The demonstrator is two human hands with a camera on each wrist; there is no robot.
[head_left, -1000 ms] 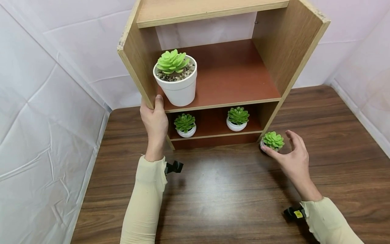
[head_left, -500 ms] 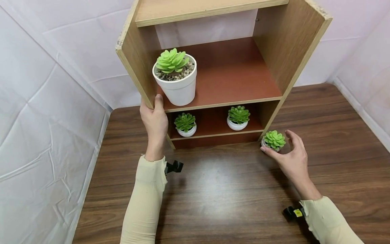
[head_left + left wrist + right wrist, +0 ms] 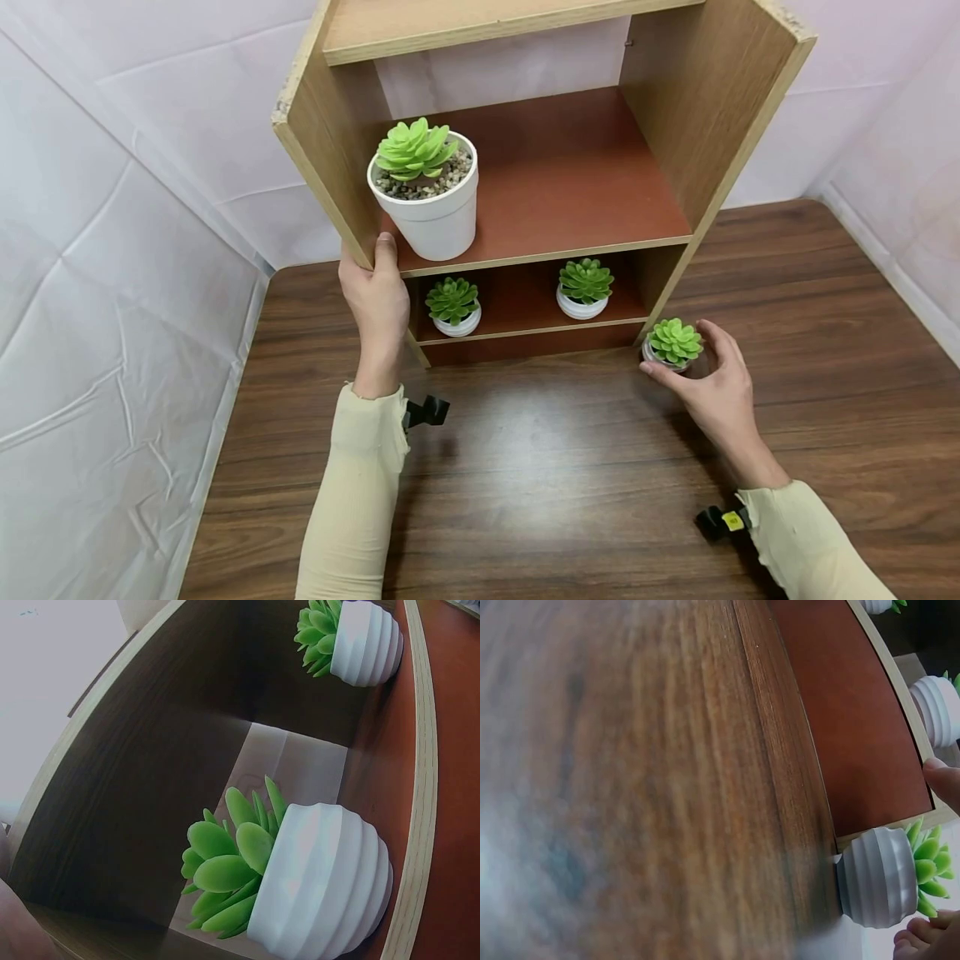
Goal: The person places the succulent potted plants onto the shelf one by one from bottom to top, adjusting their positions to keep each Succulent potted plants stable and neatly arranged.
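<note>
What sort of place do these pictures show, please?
Probably an indoor staging corner, not a furnished room: pale creased sheeting covers the back and sides, and a wood-grain table carries an open shelf unit holding potted succulents.

A green plant (image 3: 232,870) in a white ribbed pot (image 3: 322,885) stands on a reddish shelf (image 3: 382,761), near its pale front edge (image 3: 424,772). Farther along stands a second plant (image 3: 319,637) in a similar pot (image 3: 364,645). Part of the left hand (image 3: 19,930) shows, blurred, at lower left.

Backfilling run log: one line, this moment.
left hand: grips bookcase side panel | right hand: spread around small potted succulent on table
</note>
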